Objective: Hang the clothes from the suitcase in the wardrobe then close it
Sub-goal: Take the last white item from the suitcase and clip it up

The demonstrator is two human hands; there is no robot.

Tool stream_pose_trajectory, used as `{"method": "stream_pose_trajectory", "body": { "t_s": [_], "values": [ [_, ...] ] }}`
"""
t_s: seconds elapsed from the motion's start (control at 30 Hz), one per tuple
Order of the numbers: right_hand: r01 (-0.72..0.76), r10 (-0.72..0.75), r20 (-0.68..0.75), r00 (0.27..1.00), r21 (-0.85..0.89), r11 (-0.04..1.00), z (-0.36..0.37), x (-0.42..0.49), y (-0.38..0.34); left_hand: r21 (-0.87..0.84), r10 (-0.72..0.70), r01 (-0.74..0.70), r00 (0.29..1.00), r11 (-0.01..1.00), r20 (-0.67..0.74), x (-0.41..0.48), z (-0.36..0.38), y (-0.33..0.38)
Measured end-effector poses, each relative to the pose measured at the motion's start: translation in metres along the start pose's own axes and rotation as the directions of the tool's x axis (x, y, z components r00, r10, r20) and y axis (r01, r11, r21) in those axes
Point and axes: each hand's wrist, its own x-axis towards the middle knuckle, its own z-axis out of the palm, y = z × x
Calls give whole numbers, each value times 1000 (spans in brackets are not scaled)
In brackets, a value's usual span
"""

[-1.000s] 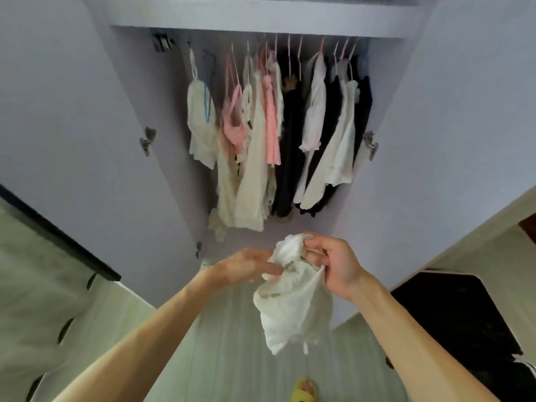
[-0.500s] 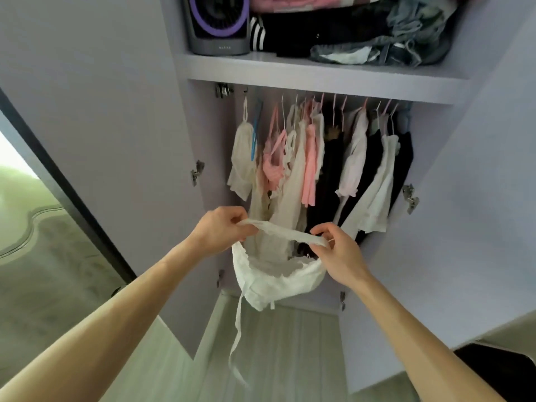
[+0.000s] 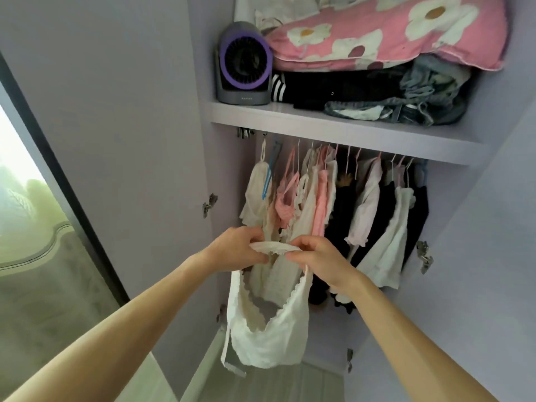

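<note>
A white lace-trimmed top [image 3: 269, 338] hangs in front of the open lilac wardrobe [image 3: 333, 132]. My left hand [image 3: 237, 250] and my right hand [image 3: 322, 259] each pinch the top's strap [image 3: 274, 247], stretched short between them at chest height. The top's body droops below my hands and a loose tie dangles at its left. Behind it, several white, pink and black garments [image 3: 333, 216] hang on hangers from the rail under the shelf. An empty blue hanger [image 3: 269, 175] hangs near the rail's left end. The suitcase is out of view.
Both wardrobe doors [image 3: 121, 140] stand open at left and right. On the shelf above the rail sit a purple-ringed fan [image 3: 245, 65], folded dark clothes [image 3: 348, 91] and a pink flowered cushion [image 3: 385, 33]. A window [image 3: 26, 213] is at the far left.
The view has tilted up from the floor to the shelf. My hands have opened out the bunched top, raised it toward the rail and drawn closer together on its strap.
</note>
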Motion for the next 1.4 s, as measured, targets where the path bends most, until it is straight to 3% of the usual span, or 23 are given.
{"method": "stream_pose_trajectory", "body": {
  "t_s": [0.1,0.17,0.3,0.47,0.53,0.6,0.7,0.77,0.87,0.93,1.03,1.1,1.27,1.4],
  "values": [
    [-116,49,278,959,231,966,-9,8,-7,-382,27,65,973,922,229,-1,-13,5],
    [-152,65,306,950,269,951,-10,20,-14,-543,50,121,956,831,290,-2,-25,-1],
    [-91,51,164,985,249,964,4,53,-29,-569,-12,210,944,795,331,4,-41,-17],
    [-34,-9,188,982,227,973,23,95,-51,-615,3,230,936,754,353,26,-63,-29],
    [-44,6,196,980,192,980,26,113,-57,-473,-45,187,954,861,296,38,-72,-35],
    [-53,20,173,985,184,981,28,133,-61,-136,-96,114,987,984,132,53,-81,-42],
    [-64,30,161,986,212,975,33,170,-70,286,-49,91,988,954,-149,75,-94,-54],
    [-91,53,150,987,255,963,37,194,-76,510,76,53,970,859,-229,89,-100,-60],
    [-114,76,128,989,320,941,43,232,-78,669,204,65,927,740,-316,111,-108,-76],
    [-87,70,77,995,252,964,44,262,-71,720,286,96,876,688,-389,131,-114,-97],
    [-37,37,21,999,49,998,37,309,-58,867,391,182,836,464,-384,171,-130,-129],
    [9,-11,-67,998,-33,999,29,347,-49,917,345,222,876,332,-337,192,-141,-139],
    [54,-117,-263,958,-235,970,16,458,-19,914,224,404,895,-35,-387,232,-144,-160],
    [33,-175,-339,924,-386,922,19,526,-4,862,264,486,859,-147,-439,255,-135,-183]
  ]
}}
